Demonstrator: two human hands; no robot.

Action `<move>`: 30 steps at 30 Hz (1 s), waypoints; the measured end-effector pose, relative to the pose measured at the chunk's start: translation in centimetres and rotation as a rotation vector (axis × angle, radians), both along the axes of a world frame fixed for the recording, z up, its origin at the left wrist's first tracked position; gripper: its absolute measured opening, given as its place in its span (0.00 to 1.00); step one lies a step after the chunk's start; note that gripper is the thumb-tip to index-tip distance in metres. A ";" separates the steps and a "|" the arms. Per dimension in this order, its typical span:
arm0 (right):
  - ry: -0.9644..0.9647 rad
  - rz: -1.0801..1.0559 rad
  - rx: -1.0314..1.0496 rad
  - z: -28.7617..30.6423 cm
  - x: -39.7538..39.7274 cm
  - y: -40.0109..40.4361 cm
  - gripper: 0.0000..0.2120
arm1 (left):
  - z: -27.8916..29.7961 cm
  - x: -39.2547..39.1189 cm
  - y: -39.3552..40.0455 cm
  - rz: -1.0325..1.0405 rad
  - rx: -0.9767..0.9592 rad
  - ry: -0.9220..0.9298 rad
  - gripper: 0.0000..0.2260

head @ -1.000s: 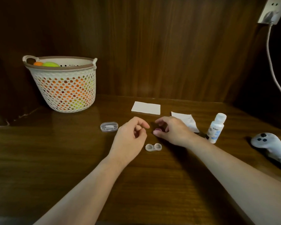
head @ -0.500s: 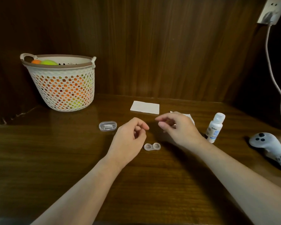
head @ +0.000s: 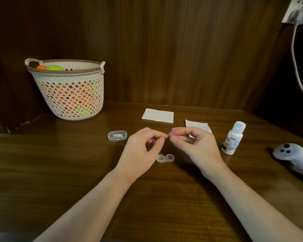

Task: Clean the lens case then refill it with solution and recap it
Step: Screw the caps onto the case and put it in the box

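Now, case: [head: 165, 158] clear, uncapped, flat on the worktop [head: 59, 172] between the wrists.
Right hand: [head: 194, 145] raised above the case, thumb and forefinger pinching a pink cap [head: 173, 133].
Left hand: [head: 142, 147] raised beside it, fingers curled around something pink [head: 153, 140], mostly hidden.
Fingertips: nearly touching.
Bottle: [head: 233, 138] upright, capped, right of the right hand.
Tissues: [head: 157, 115] behind the hands.
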State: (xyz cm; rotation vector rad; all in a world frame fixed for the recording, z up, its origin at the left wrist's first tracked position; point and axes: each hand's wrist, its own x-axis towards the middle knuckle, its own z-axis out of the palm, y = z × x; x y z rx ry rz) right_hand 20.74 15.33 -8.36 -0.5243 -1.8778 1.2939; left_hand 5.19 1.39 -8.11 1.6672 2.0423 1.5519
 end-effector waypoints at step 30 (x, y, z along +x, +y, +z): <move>-0.452 0.151 0.331 -0.2 1.9 0.9 0.12 | -0.2 -1.6 -1.4 -0.093 -0.363 0.096 0.22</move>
